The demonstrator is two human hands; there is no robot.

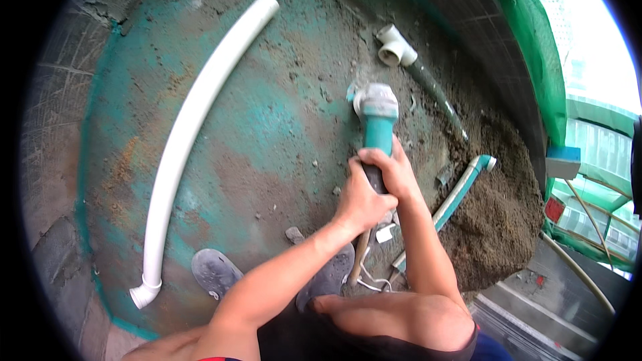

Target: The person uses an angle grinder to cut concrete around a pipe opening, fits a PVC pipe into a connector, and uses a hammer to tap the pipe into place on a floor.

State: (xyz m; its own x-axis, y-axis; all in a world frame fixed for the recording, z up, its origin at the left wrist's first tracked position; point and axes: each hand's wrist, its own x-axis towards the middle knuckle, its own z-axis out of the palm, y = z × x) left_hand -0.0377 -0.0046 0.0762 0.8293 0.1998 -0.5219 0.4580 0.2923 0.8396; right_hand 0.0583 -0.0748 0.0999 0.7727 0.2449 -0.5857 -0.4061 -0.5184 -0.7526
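Both of my hands are wrapped around an angle grinder (379, 132) with a teal body, a dark rear handle and a pale, dusty head. My left hand (361, 199) grips the rear handle, and my right hand (394, 172) closes around it just ahead, near the teal part. The grinder's head points away from me, low over the dirty floor; whether its disc touches anything is hard to make out. Beyond it to the right lies a white tee fitting (396, 50) joined to a dirt-covered pipe (435, 93).
A long white pipe (184, 134) with an elbow end lies on the left. To the right, a pile of sand (501, 214) sits beside a teal-and-white pipe (461, 192). A white cord (372, 285) lies near my shoes (217, 273). Green netting (538, 53) hangs at the right edge.
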